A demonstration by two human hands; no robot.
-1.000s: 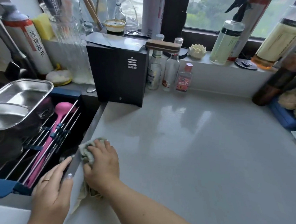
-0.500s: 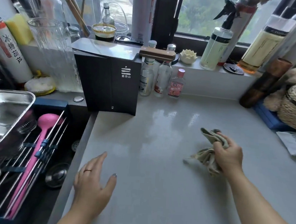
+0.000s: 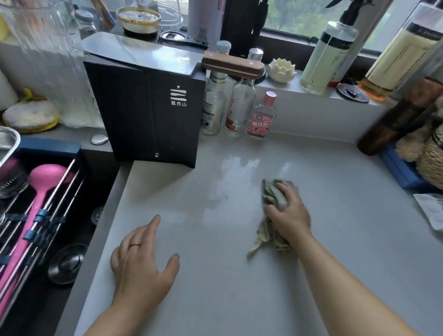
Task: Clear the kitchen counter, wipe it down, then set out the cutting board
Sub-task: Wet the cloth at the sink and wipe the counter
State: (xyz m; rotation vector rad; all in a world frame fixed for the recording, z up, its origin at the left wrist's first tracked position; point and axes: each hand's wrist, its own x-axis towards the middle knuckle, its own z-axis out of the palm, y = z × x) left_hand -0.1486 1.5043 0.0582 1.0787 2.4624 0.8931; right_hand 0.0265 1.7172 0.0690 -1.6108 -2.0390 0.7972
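My right hand point(image 3: 289, 216) presses a crumpled grey-green cloth point(image 3: 272, 197) onto the middle of the pale grey counter point(image 3: 232, 299). A damp sheen lies on the counter just left of the cloth. My left hand point(image 3: 143, 262), wearing a ring, rests flat on the counter near the sink edge, fingers spread and holding nothing. No cutting board shows in this view.
A black box point(image 3: 150, 115) with a cleaver point(image 3: 170, 55) on top stands at the back left. Three small bottles point(image 3: 235, 108) line the back wall. The sink point(image 3: 28, 220) with a rack and pink ladle point(image 3: 28, 222) is at left. A blue tray point(image 3: 403, 172) with a woven basket and a white packet point(image 3: 440, 214) sit at right.
My right hand carried the cloth from the sink edge to the middle of the counter, and has shifted slightly left since. My left hand moved from the sink rim onto the counter.
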